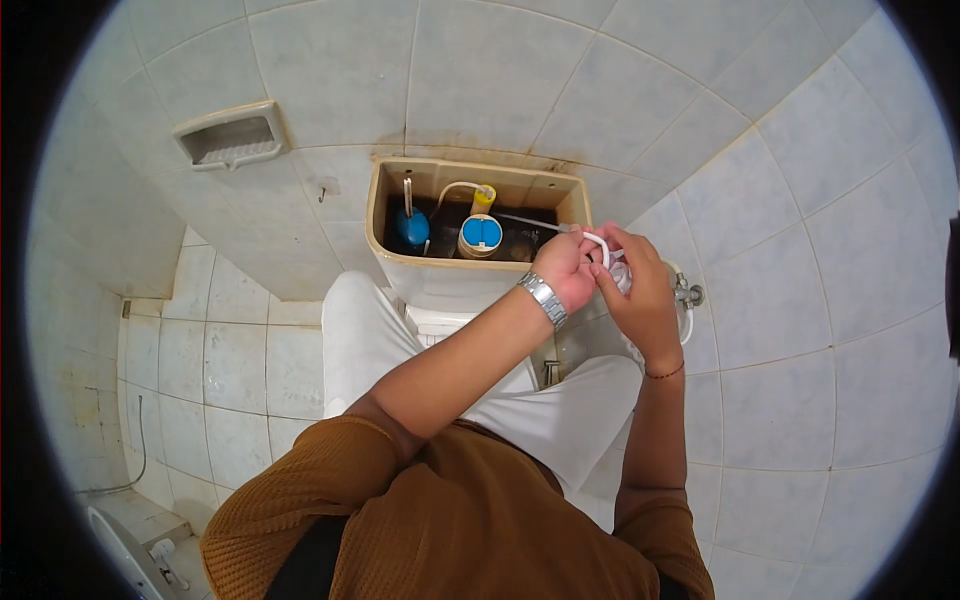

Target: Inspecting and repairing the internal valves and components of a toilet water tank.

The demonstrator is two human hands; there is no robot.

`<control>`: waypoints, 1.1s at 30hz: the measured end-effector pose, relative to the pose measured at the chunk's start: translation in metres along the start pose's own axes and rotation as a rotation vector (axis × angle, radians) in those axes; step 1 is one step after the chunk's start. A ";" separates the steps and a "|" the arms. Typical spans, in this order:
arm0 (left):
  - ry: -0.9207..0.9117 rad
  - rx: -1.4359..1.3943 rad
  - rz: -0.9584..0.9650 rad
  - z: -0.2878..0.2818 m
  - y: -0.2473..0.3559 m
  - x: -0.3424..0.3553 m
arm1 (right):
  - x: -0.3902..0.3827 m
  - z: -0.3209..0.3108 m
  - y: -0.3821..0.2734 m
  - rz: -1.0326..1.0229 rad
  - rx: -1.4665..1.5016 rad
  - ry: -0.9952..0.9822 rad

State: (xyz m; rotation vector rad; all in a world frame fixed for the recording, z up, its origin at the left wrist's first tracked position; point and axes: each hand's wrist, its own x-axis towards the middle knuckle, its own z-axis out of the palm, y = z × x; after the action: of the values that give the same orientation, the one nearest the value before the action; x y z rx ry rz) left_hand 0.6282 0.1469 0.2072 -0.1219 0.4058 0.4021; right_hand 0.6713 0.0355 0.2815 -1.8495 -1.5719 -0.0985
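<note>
My left hand (568, 270), wearing a metal watch, is at the right front corner of the open toilet cistern (430, 275), its fingers curled on a white tube (603, 250). My right hand (642, 300) is beside it, also gripping the looped white tube; part of the bundle is hidden behind that hand. A thin pale line runs from my hands into the cistern. Inside are a blue float piece (412, 228) at the left, a blue-topped flush valve (480, 234) in the middle and a yellow-capped column (484, 198) behind it, in dark water.
A metal wall valve (691, 296) with a white hose is right of my right hand. A ceramic soap holder (230, 136) is on the tiled back wall. My legs straddle the toilet (440, 318). A basin (125, 560) and thin hose (140, 440) are at the lower left.
</note>
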 end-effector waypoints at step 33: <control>-0.122 1.743 -0.083 -0.282 0.065 -0.050 | 0.047 0.098 0.068 0.087 -0.571 -0.152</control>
State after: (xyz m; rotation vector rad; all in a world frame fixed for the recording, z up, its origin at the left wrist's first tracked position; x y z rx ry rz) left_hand 0.4584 0.1333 -0.0324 1.5658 0.5087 -0.1286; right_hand 0.7080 0.1264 0.1997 -2.4067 -1.6795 -0.4123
